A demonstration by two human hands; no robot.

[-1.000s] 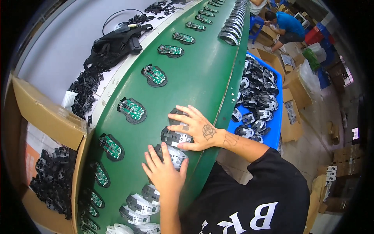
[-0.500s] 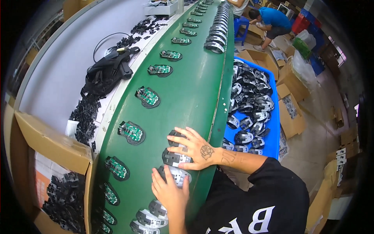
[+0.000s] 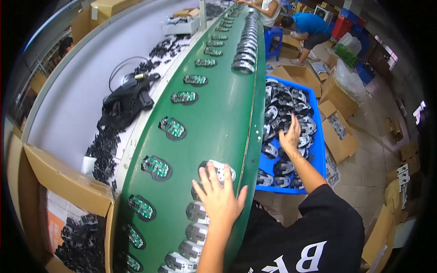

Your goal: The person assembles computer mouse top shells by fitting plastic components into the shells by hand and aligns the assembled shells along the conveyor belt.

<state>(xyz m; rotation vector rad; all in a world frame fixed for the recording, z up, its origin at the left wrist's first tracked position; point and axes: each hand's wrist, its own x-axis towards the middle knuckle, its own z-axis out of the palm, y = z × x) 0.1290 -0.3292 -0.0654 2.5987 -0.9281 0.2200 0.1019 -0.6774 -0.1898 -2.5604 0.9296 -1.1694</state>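
My left hand (image 3: 220,196) lies with spread fingers over a black and grey computer-mouse top shell (image 3: 225,171) on the green conveyor belt (image 3: 200,136). More such shells (image 3: 196,233) run in a row beneath and beside my left forearm, some partly hidden by it. Off the belt to the right, my right hand (image 3: 291,136) reaches into a blue bin (image 3: 321,157) heaped with mouse shells (image 3: 283,167). Its fingers are apart, touching or just above the pile. Along the belt's left side runs a line of mouse bases with green circuit boards (image 3: 157,168).
A cardboard box (image 3: 68,173) of small black parts stands at the near left. Loose black parts (image 3: 98,141) and a black bag (image 3: 125,102) lie on the ledge. A line of shells (image 3: 246,57) sits farther up the belt. Two people work beyond; open cartons (image 3: 339,134) stand right of the bin.
My right hand has left the shells on the belt and moved right into the blue bin. My left hand has shifted up and right to the farthest shell of the near row.
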